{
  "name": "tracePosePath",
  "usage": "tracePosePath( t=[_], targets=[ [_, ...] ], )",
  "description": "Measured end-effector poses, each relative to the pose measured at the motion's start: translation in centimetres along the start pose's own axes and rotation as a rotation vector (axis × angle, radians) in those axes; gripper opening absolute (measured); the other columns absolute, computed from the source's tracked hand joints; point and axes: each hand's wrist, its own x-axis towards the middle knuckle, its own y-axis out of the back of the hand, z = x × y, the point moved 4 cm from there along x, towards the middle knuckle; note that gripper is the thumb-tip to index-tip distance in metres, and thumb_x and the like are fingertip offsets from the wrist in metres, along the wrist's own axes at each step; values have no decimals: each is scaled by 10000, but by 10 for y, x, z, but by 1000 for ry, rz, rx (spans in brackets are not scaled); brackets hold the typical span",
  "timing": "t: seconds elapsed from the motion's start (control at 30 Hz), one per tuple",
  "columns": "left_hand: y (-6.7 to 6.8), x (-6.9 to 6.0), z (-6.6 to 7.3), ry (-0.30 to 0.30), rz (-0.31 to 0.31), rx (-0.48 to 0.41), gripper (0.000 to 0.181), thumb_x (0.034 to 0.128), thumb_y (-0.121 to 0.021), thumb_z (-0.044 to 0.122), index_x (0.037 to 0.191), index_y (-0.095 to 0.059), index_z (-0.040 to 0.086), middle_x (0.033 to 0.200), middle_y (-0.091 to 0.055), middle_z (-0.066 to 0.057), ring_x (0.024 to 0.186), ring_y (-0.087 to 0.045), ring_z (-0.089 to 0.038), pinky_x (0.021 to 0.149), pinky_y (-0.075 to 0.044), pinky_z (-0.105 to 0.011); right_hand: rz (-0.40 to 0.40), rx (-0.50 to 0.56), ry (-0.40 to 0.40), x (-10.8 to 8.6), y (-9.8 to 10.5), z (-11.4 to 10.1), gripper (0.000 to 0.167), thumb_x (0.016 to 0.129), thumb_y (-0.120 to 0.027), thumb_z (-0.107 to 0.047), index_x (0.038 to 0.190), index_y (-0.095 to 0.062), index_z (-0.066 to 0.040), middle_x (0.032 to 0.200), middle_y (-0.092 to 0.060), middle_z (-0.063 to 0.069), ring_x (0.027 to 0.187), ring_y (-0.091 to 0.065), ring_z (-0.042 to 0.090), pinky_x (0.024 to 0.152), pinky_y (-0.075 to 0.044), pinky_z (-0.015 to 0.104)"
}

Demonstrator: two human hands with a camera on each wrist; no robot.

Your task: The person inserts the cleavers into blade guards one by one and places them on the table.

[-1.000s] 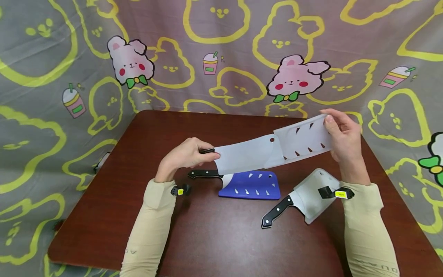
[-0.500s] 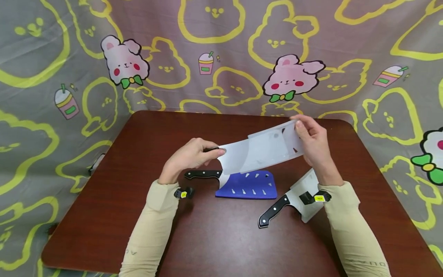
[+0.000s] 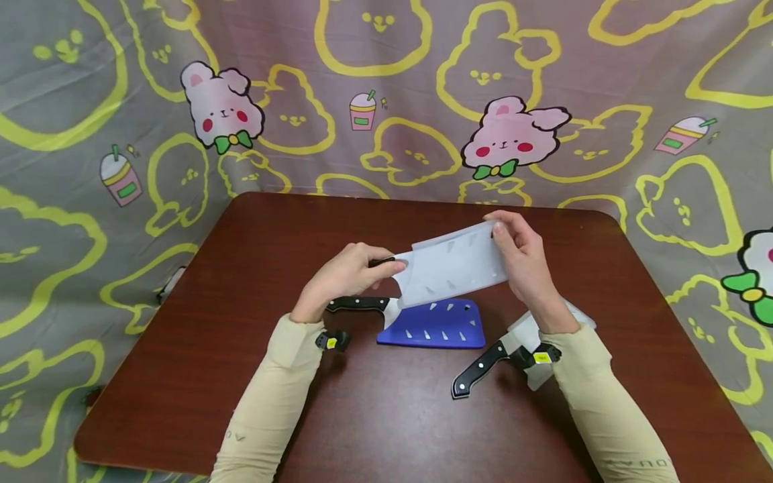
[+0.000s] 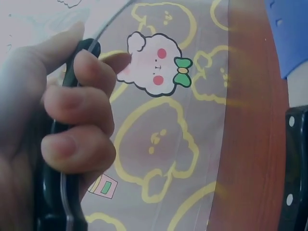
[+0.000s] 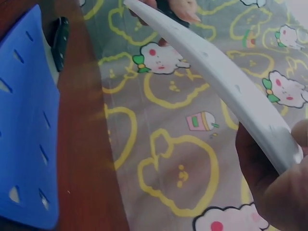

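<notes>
My left hand (image 3: 353,274) grips the black handle (image 4: 57,192) of a cleaver, fingers curled round it in the left wrist view. The cleaver's blade lies almost wholly inside a white slotted blade sheath (image 3: 453,265), held tilted above the table. At the sheath's far right end, my right hand (image 3: 522,258) pinches it between thumb and fingers. Beneath them on the table lies a second cleaver with a black handle (image 3: 359,303), its blade in a blue sheath (image 3: 431,325). A third cleaver (image 3: 480,369), in a whitish sheath, lies to the right, partly hidden by my right wrist.
The dark red-brown table (image 3: 386,416) has rounded corners. A patterned cloth (image 3: 417,87) with rabbits and yellow outlines hangs behind it and at both sides. A small camera is strapped to each wrist.
My right hand has moved left, sliding the white sheath over the cleaver's blade, which was largely bare a second ago. My left hand has shifted slightly right. The cleavers on the table stay put.
</notes>
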Motion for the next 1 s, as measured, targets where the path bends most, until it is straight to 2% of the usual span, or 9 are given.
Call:
tracePosePath(
  t=[0.17,0.27,0.43,0.6,0.73,1.0],
  targets=[
    [-4,1,-6,16,-27,-63,333,944,-594,502,883,-678,186,580,-548,8,503,-524,-136,552,-429,-282,-114,-66,-38,1,7,-4,312,1038,-475,-205,1278,-534,-15,1013,-586,-4,915,-628,132,669,-571,261],
    [-6,1,-12,33,-44,-76,324,932,-607,511,858,-668,202,584,-549,8,483,-517,-137,539,-436,-281,-184,-166,-85,1,11,-1,330,1033,-490,-220,1301,-520,-31,1050,-614,-6,920,-654,139,685,-584,293],
    [-3,1,-21,63,-65,-67,226,923,-642,472,925,-689,250,644,-609,2,495,-579,-164,509,-477,-313,-261,-338,-160,3,17,10,330,1019,-524,-278,1295,-556,-101,1071,-625,47,927,-630,174,715,-572,287],
    [1,5,-31,98,-102,-13,193,916,-666,436,985,-706,260,727,-671,9,564,-648,-169,554,-524,-323,-343,-424,-174,6,20,28,284,1006,-556,-274,1240,-589,-118,1057,-634,119,928,-594,222,717,-552,278],
    [2,9,-37,108,-135,51,205,909,-689,398,1025,-708,229,795,-701,18,649,-678,-155,645,-538,-298,-402,-430,-167,10,20,42,279,1006,-556,-259,1226,-590,-91,1067,-649,150,937,-609,238,720,-573,306],
    [8,19,-49,111,-109,200,298,902,-716,302,1152,-682,143,1005,-705,16,810,-604,-129,749,-492,-296,-403,-409,-194,22,21,59,306,1004,-557,-272,1246,-587,-87,1130,-645,174,970,-630,277,729,-591,320]
  ],
)
